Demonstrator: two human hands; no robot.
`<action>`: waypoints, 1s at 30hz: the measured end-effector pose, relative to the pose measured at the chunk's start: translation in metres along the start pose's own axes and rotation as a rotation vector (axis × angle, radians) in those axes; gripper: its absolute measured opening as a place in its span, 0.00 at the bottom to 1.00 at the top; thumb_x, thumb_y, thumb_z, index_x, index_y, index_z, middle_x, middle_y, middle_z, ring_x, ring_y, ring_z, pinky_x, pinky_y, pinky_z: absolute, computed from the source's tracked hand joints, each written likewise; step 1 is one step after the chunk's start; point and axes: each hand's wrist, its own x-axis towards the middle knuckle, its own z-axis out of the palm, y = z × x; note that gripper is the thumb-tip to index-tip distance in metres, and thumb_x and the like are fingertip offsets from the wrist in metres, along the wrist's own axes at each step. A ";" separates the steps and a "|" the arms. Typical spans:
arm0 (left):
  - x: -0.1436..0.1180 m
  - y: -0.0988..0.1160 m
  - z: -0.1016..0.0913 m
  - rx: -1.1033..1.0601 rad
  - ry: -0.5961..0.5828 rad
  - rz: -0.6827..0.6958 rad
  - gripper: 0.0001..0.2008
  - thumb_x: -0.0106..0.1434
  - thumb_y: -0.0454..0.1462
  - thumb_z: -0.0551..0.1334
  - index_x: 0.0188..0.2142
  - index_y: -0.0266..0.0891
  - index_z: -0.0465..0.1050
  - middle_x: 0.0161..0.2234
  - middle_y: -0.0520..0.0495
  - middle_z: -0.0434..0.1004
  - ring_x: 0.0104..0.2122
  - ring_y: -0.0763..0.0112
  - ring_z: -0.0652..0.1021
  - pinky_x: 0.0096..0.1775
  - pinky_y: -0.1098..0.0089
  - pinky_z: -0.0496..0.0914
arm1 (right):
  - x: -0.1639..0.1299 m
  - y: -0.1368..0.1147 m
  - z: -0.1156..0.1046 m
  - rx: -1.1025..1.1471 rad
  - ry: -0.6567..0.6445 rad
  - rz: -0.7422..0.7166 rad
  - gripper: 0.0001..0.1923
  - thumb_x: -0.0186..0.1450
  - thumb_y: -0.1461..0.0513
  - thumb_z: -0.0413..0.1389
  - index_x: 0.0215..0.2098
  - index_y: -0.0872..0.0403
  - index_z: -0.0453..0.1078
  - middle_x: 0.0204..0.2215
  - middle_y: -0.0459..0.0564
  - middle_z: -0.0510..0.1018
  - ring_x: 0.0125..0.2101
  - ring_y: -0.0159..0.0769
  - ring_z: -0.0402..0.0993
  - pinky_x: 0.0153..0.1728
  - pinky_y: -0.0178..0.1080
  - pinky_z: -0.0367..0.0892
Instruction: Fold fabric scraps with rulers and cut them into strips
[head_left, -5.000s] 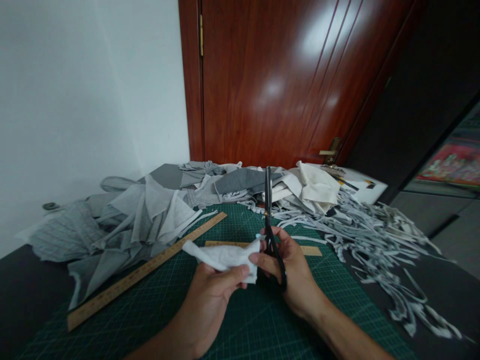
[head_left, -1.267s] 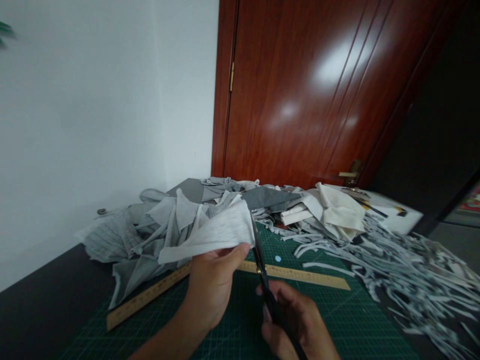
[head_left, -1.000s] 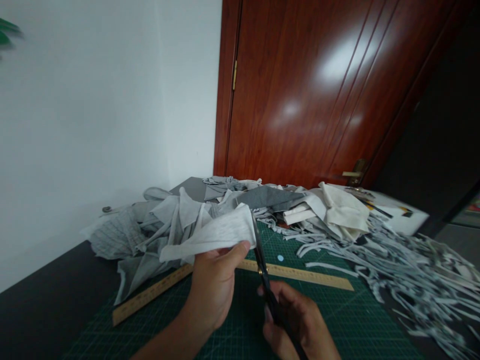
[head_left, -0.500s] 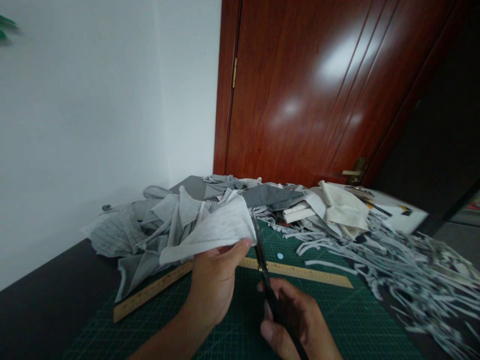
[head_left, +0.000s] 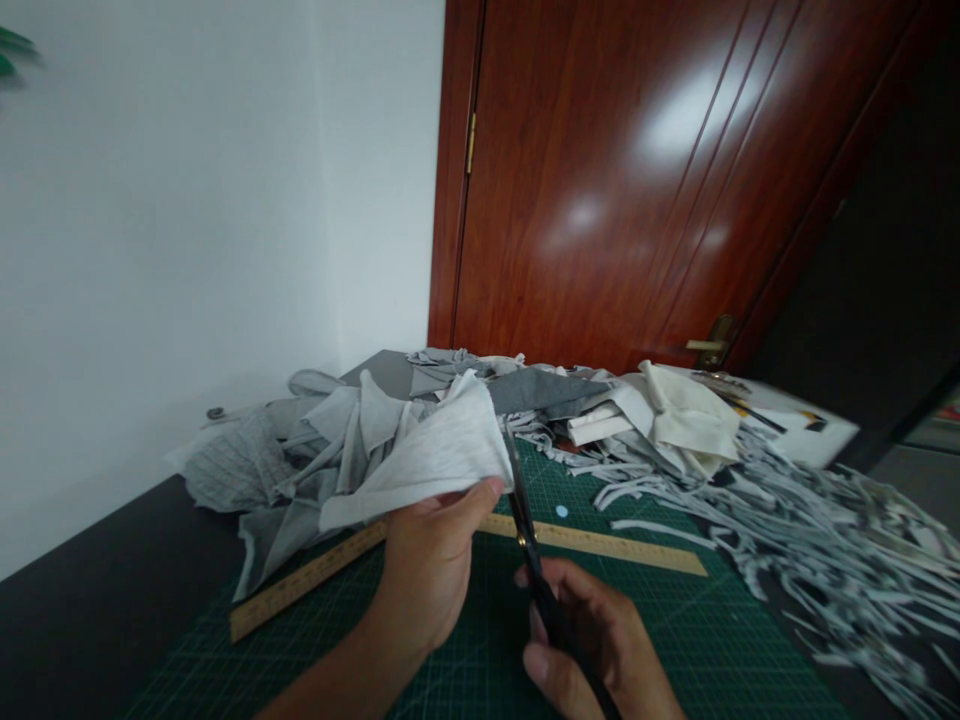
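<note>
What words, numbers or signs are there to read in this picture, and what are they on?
There are none I can read.
Left wooden ruler: marks along it, too small and blurred to read.
Right wooden ruler: the same.
Green mat: grid lines, but no numbers I can make out.
Scissors: no lettering I can see.

Dim, cool light. The door [head_left: 615,190] mirrors one broad white glare and two fainter spots. Left of it, the wall [head_left: 187,200] is pale, shaded low down; farther left, a green shape [head_left: 13,50] blurs. Right of the door, a stretched panel [head_left: 855,300] sinks near black.
</note>
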 end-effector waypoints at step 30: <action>0.000 -0.002 -0.001 -0.014 0.009 -0.031 0.30 0.51 0.36 0.78 0.55 0.41 0.80 0.46 0.44 0.87 0.53 0.49 0.82 0.64 0.51 0.67 | 0.002 -0.005 0.001 -0.021 -0.006 0.002 0.26 0.63 0.40 0.64 0.46 0.51 0.76 0.25 0.41 0.65 0.23 0.32 0.57 0.25 0.36 0.55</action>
